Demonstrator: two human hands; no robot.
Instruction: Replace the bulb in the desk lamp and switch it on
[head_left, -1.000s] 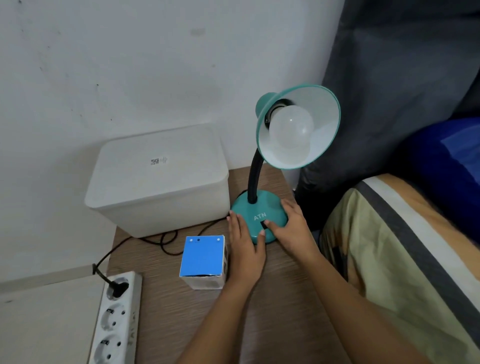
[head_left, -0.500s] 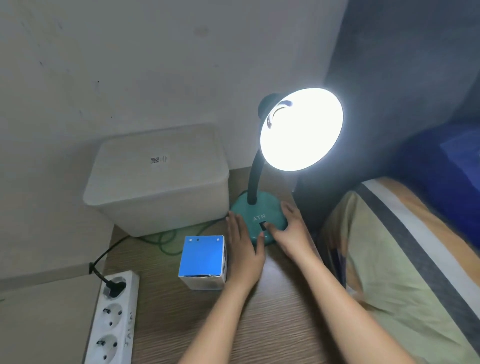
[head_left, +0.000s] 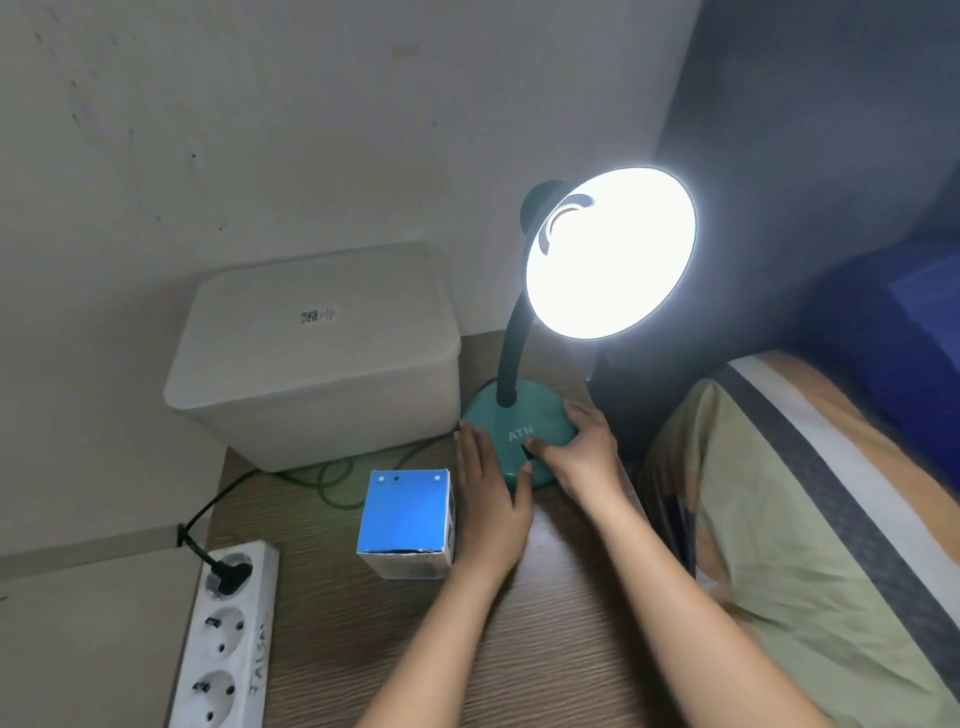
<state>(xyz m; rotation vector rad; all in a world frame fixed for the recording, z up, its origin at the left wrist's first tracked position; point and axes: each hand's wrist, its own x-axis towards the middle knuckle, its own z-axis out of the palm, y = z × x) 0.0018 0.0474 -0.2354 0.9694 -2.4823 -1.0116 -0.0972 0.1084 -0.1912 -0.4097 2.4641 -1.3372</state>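
A teal desk lamp stands on the wooden table, its round base (head_left: 519, 415) marked "ATN" and its black neck curving up to the shade (head_left: 610, 252), which glows bright white so the bulb inside is washed out. My right hand (head_left: 582, 452) rests on the right side of the base, thumb on the dark switch at its front. My left hand (head_left: 491, 499) lies flat on the table, fingers together, touching the base's left edge. A blue-topped bulb box (head_left: 408, 519) stands just left of my left hand.
A white lidded plastic bin (head_left: 317, 353) stands against the wall behind the box. A white power strip (head_left: 223, 644) at the table's left edge holds the lamp's black plug; the cord loops in front of the bin. A bed with a striped cover (head_left: 810, 519) borders the table on the right.
A second ago the lamp was dark with the white bulb visible; it lit up half a second ago and stays lit. Both hands have kept their places at the base.
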